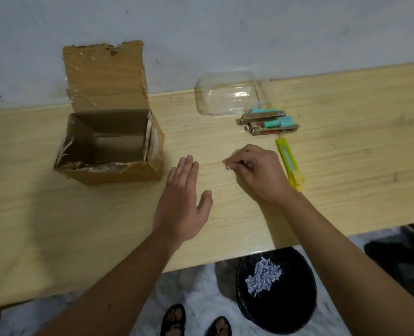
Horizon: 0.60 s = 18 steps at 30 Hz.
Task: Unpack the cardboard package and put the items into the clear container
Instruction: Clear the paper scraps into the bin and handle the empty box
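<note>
1. Box [109,141]: cardboard, open, on the left of the tabletop [346,166]; rear flap upright against the wall, torn tape along the rims. Inside looks bare. No writing readable.
2. Container [227,93]: clear plastic, at the far tabletop edge by the wall, right of the box.
3. Items [269,122]: two gold cartons with teal bottles, lying side by side just in front of the container, outside it. Their labels are too small to read.
4. Cutter [289,163]: yellow, lying just right of the right hand.
5. Left hand [184,202]: flat, fingers straight and together, palm down on the tabletop, grasping nothing.
6. Right hand [257,170]: fingers curled, pinching a small pale scrap [227,166] at the fingertips.
7. Bin [276,289]: black, below the near tabletop edge, with shredded paper inside.
8. Open room: bare wood between box and hands, and along the right.
</note>
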Tool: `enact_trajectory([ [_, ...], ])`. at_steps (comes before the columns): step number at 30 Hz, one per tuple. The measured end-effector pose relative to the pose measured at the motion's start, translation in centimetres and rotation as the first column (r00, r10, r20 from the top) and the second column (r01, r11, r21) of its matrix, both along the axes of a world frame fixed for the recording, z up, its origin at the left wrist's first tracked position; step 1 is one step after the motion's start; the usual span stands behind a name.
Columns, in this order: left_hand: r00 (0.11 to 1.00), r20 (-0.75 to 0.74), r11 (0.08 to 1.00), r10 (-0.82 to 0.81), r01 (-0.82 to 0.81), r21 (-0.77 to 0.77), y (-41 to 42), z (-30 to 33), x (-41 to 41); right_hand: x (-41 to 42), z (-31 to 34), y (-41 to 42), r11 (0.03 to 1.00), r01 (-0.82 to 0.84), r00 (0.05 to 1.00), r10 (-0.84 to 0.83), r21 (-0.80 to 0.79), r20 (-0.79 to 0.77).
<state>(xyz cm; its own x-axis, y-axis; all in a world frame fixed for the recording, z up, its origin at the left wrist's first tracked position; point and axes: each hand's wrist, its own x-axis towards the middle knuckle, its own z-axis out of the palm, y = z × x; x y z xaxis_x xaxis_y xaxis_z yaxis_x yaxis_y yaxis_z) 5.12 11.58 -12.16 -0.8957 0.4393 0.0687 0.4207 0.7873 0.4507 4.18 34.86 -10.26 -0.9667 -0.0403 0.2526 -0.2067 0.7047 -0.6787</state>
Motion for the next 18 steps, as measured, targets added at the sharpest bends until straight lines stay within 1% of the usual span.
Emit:
enact_trajectory([
  [2,0.999,-0.045,1.000,-0.010,0.009,-0.023,0.0,-0.2,0.0,2.6,0.2,0.5,0.995,0.058,0.997,-0.054,-0.081,0.050],
  [4,0.996,-0.089,0.999,-0.032,0.029,-0.031,0.0,-0.4,0.2,5.5,0.5,1.0,0.984,0.118,0.989,-0.104,-0.130,0.110],
  [8,0.999,-0.045,0.999,-0.028,0.026,-0.029,-0.1,-0.3,0.3,12.2,0.9,2.0,0.951,0.223,0.958,-0.173,-0.213,0.229],
  [12,0.993,-0.105,0.997,-0.047,0.040,-0.070,-0.2,-0.7,0.3,19.1,1.1,2.7,0.886,0.336,0.917,-0.231,-0.319,0.324],
  [15,0.984,-0.166,0.994,-0.062,0.046,-0.097,-0.2,-1.1,0.5,23.4,0.5,3.2,0.841,0.432,0.874,-0.303,-0.326,0.379],
  [18,0.989,-0.130,0.989,-0.064,0.046,-0.139,-0.2,-0.8,0.7,27.2,-1.8,3.8,0.813,0.524,0.797,-0.363,-0.253,0.482],
])
